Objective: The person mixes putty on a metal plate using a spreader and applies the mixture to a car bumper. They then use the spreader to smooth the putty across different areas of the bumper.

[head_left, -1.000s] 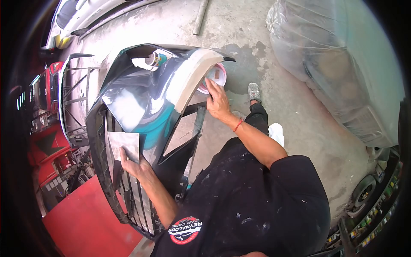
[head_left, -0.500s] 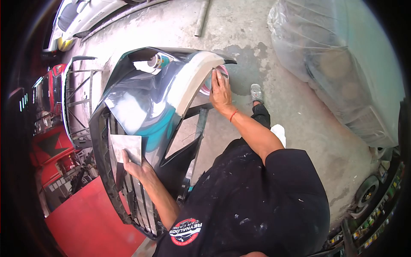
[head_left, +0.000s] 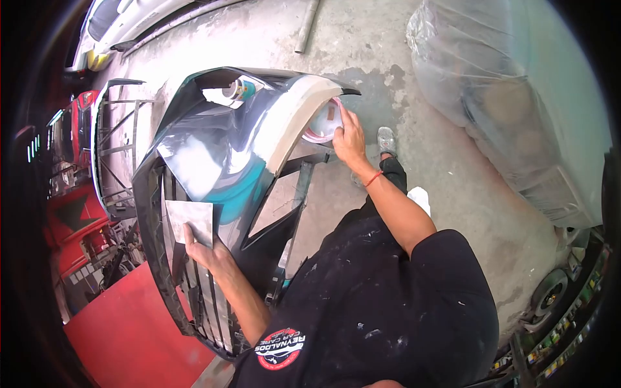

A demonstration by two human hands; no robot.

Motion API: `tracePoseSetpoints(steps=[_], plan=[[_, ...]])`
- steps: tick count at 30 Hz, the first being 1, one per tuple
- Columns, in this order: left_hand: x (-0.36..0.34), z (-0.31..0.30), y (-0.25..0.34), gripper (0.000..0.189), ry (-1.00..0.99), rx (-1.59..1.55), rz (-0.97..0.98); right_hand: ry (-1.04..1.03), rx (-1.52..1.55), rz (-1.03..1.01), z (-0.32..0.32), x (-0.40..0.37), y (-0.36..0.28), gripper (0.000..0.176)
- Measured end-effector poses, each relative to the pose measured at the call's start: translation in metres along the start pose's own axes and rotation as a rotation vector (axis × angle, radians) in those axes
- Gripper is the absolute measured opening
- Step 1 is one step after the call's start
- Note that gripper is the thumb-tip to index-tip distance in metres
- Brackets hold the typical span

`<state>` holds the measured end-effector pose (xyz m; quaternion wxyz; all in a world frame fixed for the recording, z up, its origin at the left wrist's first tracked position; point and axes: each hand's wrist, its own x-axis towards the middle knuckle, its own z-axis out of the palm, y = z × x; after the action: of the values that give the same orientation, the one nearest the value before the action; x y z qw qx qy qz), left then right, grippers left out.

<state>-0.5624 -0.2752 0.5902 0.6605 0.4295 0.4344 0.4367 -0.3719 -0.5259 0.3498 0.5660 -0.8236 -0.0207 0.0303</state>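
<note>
My left hand (head_left: 210, 251) is closed on a flat, square light-grey plate (head_left: 194, 220), its thumb on top and its other fingers mostly hidden underneath. The plate is over the black grille side of a car bumper (head_left: 284, 139), which has silver, teal and beige patches. My right hand (head_left: 351, 139), a red cord at the wrist, grips the rim of a pink-edged bucket (head_left: 321, 129) beside the bumper's beige edge. Inside the bucket is a small brown rectangular piece (head_left: 331, 113). A can with a teal label (head_left: 244, 89) lies in the bumper's far recess.
A plastic-covered vehicle (head_left: 479, 84) stands on the right, with a wheel (head_left: 550, 291) below it. A metal frame rack (head_left: 123, 149) and a red panel (head_left: 136, 330) are on the left. A pipe (head_left: 307, 26) lies on the concrete floor farther ahead.
My right hand has moved right from beside the bumper's beige edge to the bucket's outer rim, uncovering more of its inside. My left hand stays nearly still with the plate.
</note>
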Motion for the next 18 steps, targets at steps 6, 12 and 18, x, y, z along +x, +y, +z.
tracePoseSetpoints(steps=[6,12,18], plan=[[-0.001,0.001,0.001,0.035,0.008,0.007,-0.009,0.005,0.120,0.045,0.015,0.012,-0.017,0.056],[-0.001,0.003,0.000,0.035,0.017,0.009,0.001,-0.005,0.112,-0.098,0.019,-0.018,-0.032,0.056],[-0.001,0.003,0.001,0.035,-0.021,-0.018,-0.032,-0.110,0.205,-0.187,0.022,-0.075,-0.057,0.053]])
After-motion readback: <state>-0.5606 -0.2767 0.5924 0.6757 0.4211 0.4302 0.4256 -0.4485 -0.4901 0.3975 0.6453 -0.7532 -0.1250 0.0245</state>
